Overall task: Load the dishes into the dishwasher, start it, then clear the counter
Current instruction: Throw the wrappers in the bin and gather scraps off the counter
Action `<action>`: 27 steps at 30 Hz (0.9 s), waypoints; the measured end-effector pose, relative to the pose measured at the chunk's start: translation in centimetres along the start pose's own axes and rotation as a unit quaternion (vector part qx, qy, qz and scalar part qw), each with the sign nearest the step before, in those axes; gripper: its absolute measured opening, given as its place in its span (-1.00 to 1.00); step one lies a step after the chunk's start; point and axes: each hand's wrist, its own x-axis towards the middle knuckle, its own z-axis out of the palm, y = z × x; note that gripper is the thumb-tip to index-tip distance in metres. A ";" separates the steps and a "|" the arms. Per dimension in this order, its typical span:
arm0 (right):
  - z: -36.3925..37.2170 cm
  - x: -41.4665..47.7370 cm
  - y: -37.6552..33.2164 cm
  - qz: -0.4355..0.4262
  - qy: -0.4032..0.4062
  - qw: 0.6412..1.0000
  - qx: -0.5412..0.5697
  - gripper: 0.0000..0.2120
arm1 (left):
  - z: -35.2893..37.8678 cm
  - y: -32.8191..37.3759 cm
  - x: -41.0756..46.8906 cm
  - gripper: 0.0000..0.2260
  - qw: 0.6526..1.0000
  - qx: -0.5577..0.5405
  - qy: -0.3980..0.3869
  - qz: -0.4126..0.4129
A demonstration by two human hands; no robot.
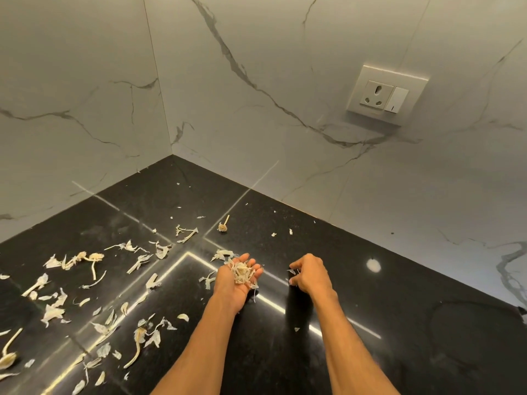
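Observation:
Dry garlic skins and stalks (94,303) lie scattered over the black stone counter (399,323), mostly on its left half. My left hand (238,277) is palm up over the middle of the counter, its fingers loosely cupped around a small heap of gathered skins (241,273). Just to the right, my right hand (309,275) hovers low over the counter, palm down with curled fingers pinching a small scrap of skin (293,271). No dishes or dishwasher are in view.
White marble-look walls meet in a corner (171,149) behind the counter. A wall socket with a switch (385,94) sits on the right wall. A garlic root end with a stalk (223,226) lies near the back. Only tiny flecks lie on the counter's right side.

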 end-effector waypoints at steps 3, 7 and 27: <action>1.0 -0.4 -0.6 -0.018 0.042 0.998 -0.036 -0.80 | -0.1 0.9 0.2 -0.76 1.000 0.000 0.005 0.014; 1.4 -0.4 -1.7 -0.013 0.052 0.997 -0.054 -0.80 | -0.1 1.4 0.2 -0.76 0.999 0.014 0.014 0.026; 1.1 -1.1 -7.3 -0.017 -0.048 0.986 0.157 -0.61 | -1.5 2.7 -0.8 -0.79 0.999 -0.004 0.030 0.045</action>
